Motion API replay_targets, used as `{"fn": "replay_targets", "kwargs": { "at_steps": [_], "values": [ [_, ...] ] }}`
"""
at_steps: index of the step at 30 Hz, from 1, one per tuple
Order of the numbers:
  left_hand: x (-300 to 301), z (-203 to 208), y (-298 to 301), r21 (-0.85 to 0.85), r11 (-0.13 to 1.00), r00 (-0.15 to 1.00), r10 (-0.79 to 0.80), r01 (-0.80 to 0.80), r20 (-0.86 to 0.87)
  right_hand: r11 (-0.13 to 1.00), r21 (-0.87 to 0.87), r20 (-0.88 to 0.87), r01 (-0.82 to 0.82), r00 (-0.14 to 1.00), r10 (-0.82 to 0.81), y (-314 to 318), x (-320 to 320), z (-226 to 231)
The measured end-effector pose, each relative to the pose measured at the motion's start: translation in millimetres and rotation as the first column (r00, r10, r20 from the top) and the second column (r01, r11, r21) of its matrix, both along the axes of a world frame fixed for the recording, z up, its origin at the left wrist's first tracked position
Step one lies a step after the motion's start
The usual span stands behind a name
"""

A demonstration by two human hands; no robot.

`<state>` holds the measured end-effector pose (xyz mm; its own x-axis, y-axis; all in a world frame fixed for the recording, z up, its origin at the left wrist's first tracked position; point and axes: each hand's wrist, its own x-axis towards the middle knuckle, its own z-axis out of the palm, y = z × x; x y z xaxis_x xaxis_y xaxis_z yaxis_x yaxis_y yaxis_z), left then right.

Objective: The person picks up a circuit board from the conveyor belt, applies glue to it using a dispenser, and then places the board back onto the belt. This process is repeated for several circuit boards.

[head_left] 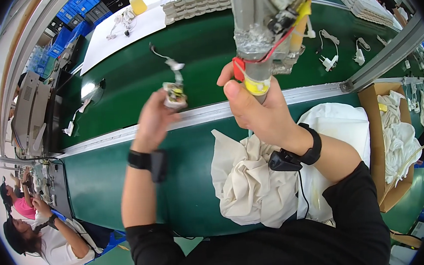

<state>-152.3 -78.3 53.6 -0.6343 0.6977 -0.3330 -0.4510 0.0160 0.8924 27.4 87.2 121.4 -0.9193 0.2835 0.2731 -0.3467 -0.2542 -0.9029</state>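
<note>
My left hand [154, 116] is closed around a small white power adapter [175, 96] with a yellowish patch on its face, somewhat smeared by motion. Its white cord [176, 67] trails away over the green conveyor belt [200, 58], ending in a dark tip. My right hand [263, 110] grips the lower end of a hanging tool [257, 42], with the thumb near its red part. This tool has a grey cylinder, red wires and yellow tape, and rises past the top edge. Beneath the right forearm lies a crumpled cream cloth [251, 179].
More corded white adapters [329, 62] lie on the belt at right, and one [69, 127] at left. Stacked white trays [195, 0] and a yellow bottle [137, 4] stand at the back. A metal rail [200, 114] borders the belt. A cardboard box [373, 133] holds cloths. Co-workers sit at left.
</note>
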Motion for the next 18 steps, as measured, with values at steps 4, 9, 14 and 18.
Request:
{"fn": "replay_targets", "kwargs": {
  "at_steps": [4, 9, 14, 18],
  "values": [
    [82.3, -23.2, 28.4, 0.212, 0.965, 0.933, -0.215, 0.157, 0.287, 0.999, 0.022, 0.028, 0.038, 0.999, -0.039, 9.8, 0.0, 2.7],
    [131.6, -28.9, 45.4, 0.201, 0.946, 0.936, -0.294, 0.255, 0.194, 0.998, 0.033, 0.087, 0.060, 0.994, -0.063, 20.9, -1.0, 12.2],
    [135.2, -32.5, 44.3, 0.394, 0.870, 0.845, -0.430, 0.295, 0.318, 0.995, 0.038, 0.121, 0.088, 0.988, -0.092, 22.6, -3.2, 7.7],
    [134.0, -31.1, 45.2, 0.334, 0.874, 0.849, -0.448, 0.352, 0.280, 0.993, 0.000, 0.156, 0.117, 0.981, -0.116, 19.0, -3.9, 4.5]
  ]
}}
